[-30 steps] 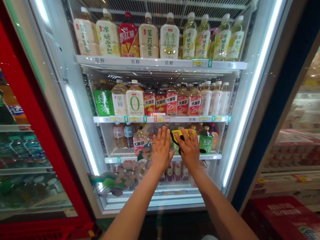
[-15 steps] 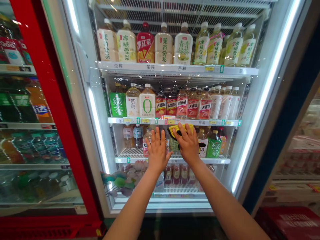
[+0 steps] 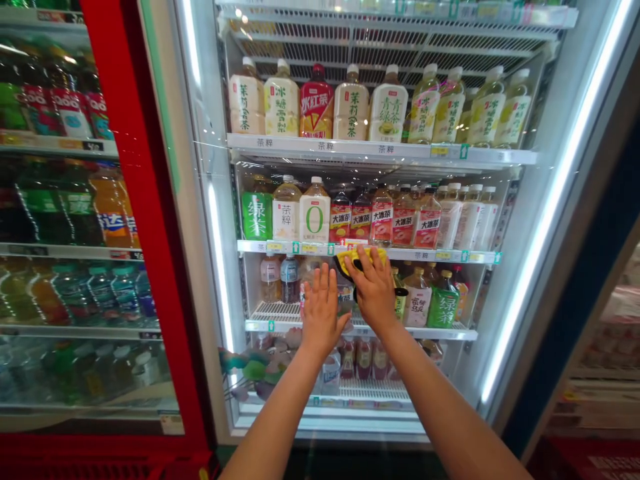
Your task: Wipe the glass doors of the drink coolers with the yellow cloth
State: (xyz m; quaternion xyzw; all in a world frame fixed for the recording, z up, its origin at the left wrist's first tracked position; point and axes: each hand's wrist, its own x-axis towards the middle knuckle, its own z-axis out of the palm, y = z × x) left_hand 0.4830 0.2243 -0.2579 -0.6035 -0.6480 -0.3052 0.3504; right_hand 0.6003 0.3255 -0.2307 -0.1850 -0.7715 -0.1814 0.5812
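Observation:
My left hand (image 3: 323, 310) is held up flat with its fingers extended, palm toward the glass-fronted drinks cooler. It appears to rest on the glass and holds nothing. To its right, my right hand (image 3: 374, 288) presses a yellow and black cloth (image 3: 347, 261) at about the same height. Its fingers spread over the cloth, and part of the cloth is hidden beneath them. Behind both hands, bottles on the third visible shelf are partly covered, among them a green-labelled bottle (image 3: 444, 300) to the right.
Tea bottles (image 3: 391, 103) fill the upper shelf, with more bottles (image 3: 315, 210) on the one below. A bright light strip (image 3: 557, 200) runs down the right side. On the left stands a red-framed cooler (image 3: 131, 200). Leaf shapes (image 3: 253, 370) show low on the glass.
The view has swung left, so the shelves sit further right and more of the red cooler shows. Both hands keep nearly the same place in the picture, shifting slightly left against the shelves.

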